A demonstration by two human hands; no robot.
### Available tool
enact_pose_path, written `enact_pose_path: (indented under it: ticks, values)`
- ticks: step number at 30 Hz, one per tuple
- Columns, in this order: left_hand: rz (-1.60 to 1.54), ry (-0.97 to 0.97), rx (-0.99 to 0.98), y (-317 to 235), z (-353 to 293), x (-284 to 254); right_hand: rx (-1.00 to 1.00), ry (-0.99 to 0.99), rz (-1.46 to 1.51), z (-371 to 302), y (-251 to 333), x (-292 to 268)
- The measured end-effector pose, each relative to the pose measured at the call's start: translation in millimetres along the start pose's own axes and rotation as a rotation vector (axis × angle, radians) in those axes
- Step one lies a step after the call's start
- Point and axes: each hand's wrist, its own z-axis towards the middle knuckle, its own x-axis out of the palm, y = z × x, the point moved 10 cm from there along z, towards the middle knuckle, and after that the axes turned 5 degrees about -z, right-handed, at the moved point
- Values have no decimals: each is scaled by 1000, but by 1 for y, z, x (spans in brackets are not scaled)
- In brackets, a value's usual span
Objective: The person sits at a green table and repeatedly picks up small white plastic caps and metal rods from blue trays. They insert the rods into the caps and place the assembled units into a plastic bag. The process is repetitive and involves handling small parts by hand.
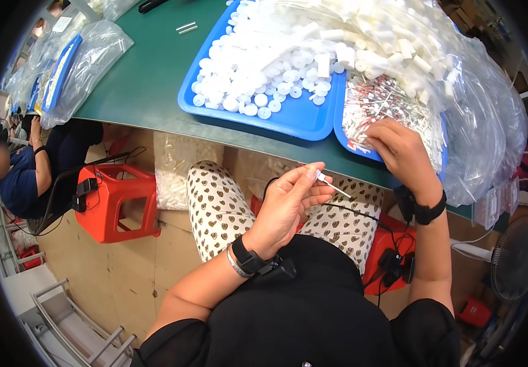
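My left hand (289, 207) is held over my lap, in front of the table edge. Its thumb and fingers pinch a thin white rod (337, 189) with a small white piece at its upper end. A bit of red shows by the fingertips. At the near edge of the right-hand blue tray (340, 127), my right hand (400, 153) reaches in with curled fingers drawn together. Whatever those fingertips hold is hidden. Many small thin parts, white, silvery and red, fill that tray (377, 107).
Another blue tray (303, 130) holds translucent white discs (264, 101). Bags of white cylinders (398, 46) lie behind on the green table (147, 79), near two small metal tubes (187, 28). A red stool (117, 205) and a seated person (22, 183) are at left, a fan (518, 257) at right.
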Motion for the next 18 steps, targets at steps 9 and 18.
enact_pose_path:
  ticks: [9,18]
  values:
    - [-79,-15,147,-34,-3,9,59,1,203,-25,53,-7]
    - [-75,-45,170,-31,-2,2,87,-28,193,-28,54,-4]
